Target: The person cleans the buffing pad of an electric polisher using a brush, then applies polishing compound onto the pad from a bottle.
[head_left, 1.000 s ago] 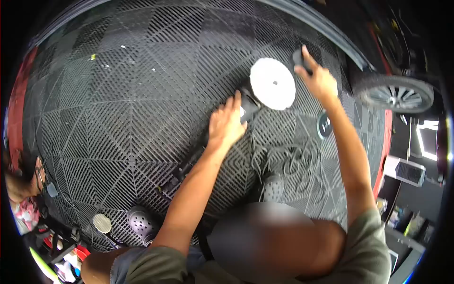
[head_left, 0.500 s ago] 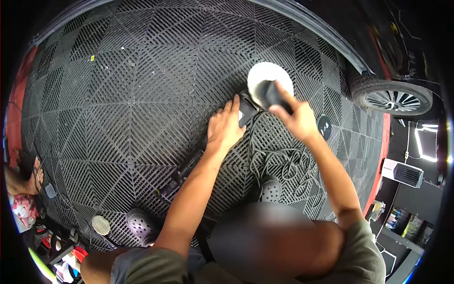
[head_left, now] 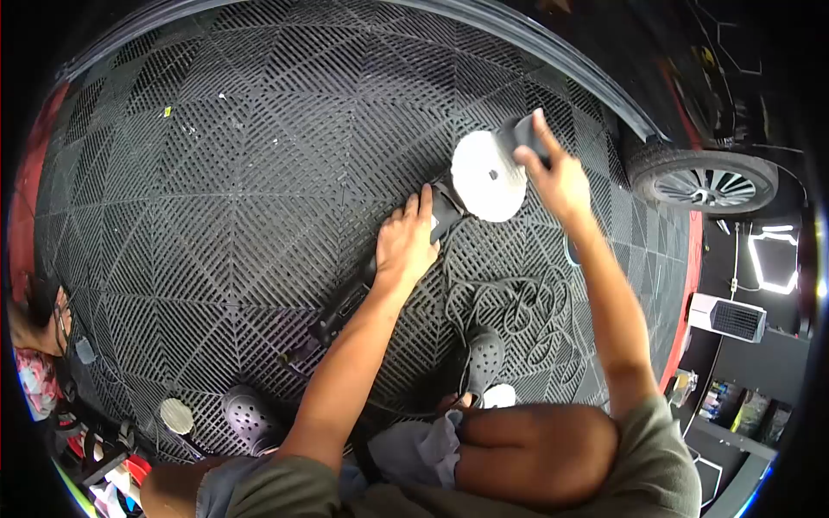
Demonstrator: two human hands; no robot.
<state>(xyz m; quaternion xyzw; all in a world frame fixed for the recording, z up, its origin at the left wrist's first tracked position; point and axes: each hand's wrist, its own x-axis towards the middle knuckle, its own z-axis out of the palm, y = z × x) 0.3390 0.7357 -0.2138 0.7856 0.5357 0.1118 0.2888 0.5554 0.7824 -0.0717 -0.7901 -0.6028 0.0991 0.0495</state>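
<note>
A black polisher (head_left: 337, 309) lies on the floor, its round white pad (head_left: 489, 197) facing up with a small dark hole at the centre. My left hand (head_left: 408, 246) is closed over the polisher's head, beside the pad. In my right hand (head_left: 561, 181) is a dark block-shaped tool (head_left: 516, 138), blurred by motion, at the pad's upper right edge; I cannot make out its underside. A dark cord (head_left: 518, 302) lies in loops below the pad, between my forearms.
Black slatted tiles (head_left: 259, 173) cover the floor. A dark car with its wheel (head_left: 708, 186) stands at the upper right. Near my shoes (head_left: 485, 358) lie a white round piece (head_left: 499, 396) and another pale pad (head_left: 177, 416). Another person's limb (head_left: 59, 324) shows at left.
My right hand has moved the dark tool from the pad's middle up and right to its edge. The pad appears lower, its centre hole now uncovered. My left hand stays on the polisher.
</note>
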